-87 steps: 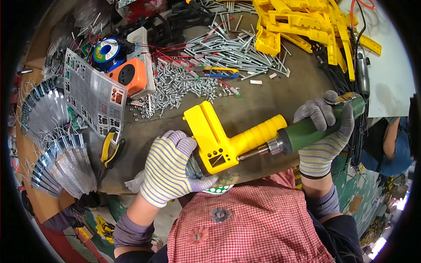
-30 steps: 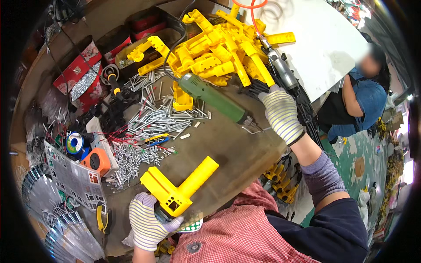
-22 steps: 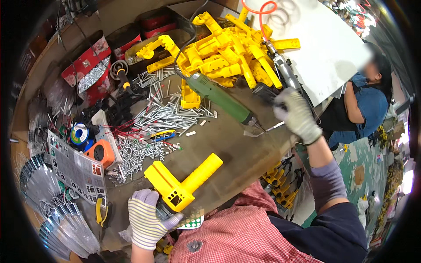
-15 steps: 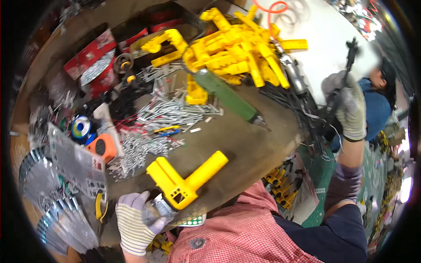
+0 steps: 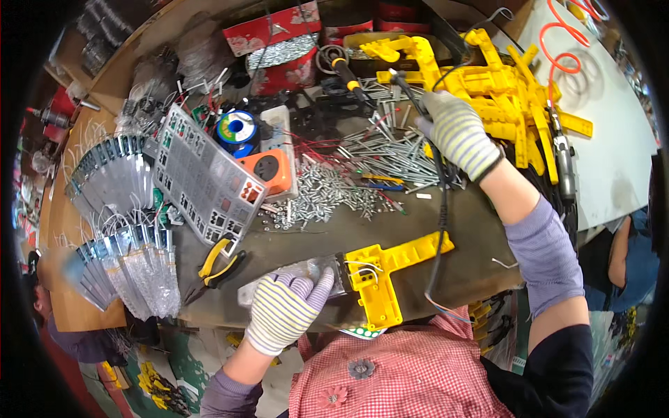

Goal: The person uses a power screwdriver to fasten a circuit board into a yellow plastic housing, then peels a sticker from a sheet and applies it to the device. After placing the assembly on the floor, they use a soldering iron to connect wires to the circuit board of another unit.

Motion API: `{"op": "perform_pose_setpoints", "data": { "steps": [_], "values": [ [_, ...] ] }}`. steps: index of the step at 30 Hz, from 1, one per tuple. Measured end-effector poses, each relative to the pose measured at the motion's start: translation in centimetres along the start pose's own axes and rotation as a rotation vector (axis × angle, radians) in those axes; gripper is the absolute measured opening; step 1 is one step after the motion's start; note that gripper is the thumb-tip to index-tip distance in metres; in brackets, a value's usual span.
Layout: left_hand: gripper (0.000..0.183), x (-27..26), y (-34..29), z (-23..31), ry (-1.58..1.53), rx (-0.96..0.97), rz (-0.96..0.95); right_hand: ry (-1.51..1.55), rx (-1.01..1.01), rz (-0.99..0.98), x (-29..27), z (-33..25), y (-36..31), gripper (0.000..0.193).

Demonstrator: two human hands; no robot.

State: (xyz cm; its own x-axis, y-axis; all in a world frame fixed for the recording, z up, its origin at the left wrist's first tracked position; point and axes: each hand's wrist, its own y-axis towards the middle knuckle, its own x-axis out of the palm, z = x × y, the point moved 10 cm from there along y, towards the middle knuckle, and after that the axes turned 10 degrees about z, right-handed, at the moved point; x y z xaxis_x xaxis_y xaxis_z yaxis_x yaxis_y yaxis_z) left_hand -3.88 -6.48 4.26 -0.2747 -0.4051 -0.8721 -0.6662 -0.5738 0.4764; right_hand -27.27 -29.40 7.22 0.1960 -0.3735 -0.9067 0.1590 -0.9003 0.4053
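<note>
My left hand [image 5: 286, 306], in a striped glove, grips a clear plastic-wrapped part [image 5: 322, 270] joined to a yellow tool housing [image 5: 377, 282]. The housing lies at the table's front edge, hollow side up, with white wires inside. My right hand [image 5: 460, 129], gloved too, is closed on a black power cord [image 5: 440, 202] above the long screws. One thick end of the cord sticks out past its fingers; the other hangs down beside the housing's handle and ends in thin coloured wires [image 5: 449, 310].
Yellow housings [image 5: 498, 90] are heaped at the back right. Long screws [image 5: 390, 153] and short screws [image 5: 327, 191] cover the middle. Yellow-handled pliers [image 5: 214, 263], a flat parts sheet [image 5: 205, 177], a solder spool [image 5: 237, 127] and bagged metal blades [image 5: 139, 268] lie to the left.
My right hand has come in from the far right with the cord, over the screws. The yellow housing has turned over, hollow side up. The view has swung; the green screwdriver no longer shows.
</note>
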Motion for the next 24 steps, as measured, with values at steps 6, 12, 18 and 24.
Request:
{"op": "perform_pose_setpoints", "data": {
  "steps": [6, 12, 18, 24],
  "values": [
    [0.043, -1.7, 0.9, -1.6, -0.391, -0.062, 0.071, -0.019, -0.208, 0.237, -3.6, -4.3, -4.2, 0.041],
    [0.015, -8.5, 7.2, -19.3, 0.128, -0.547, 0.491, 0.281, -0.416, -0.007, -7.1, -6.3, -14.0, 0.037],
    [0.033, -0.2, 10.0, -35.2, 0.703, -0.832, -0.274, 0.205, -0.482, 0.05, -7.7, -5.4, -15.3, 0.019],
    [0.038, 0.0, 9.2, -38.3, 0.346, -0.921, -0.148, 0.148, -0.299, 0.018, -5.2, -1.9, -14.8, 0.022]
  ]
}}
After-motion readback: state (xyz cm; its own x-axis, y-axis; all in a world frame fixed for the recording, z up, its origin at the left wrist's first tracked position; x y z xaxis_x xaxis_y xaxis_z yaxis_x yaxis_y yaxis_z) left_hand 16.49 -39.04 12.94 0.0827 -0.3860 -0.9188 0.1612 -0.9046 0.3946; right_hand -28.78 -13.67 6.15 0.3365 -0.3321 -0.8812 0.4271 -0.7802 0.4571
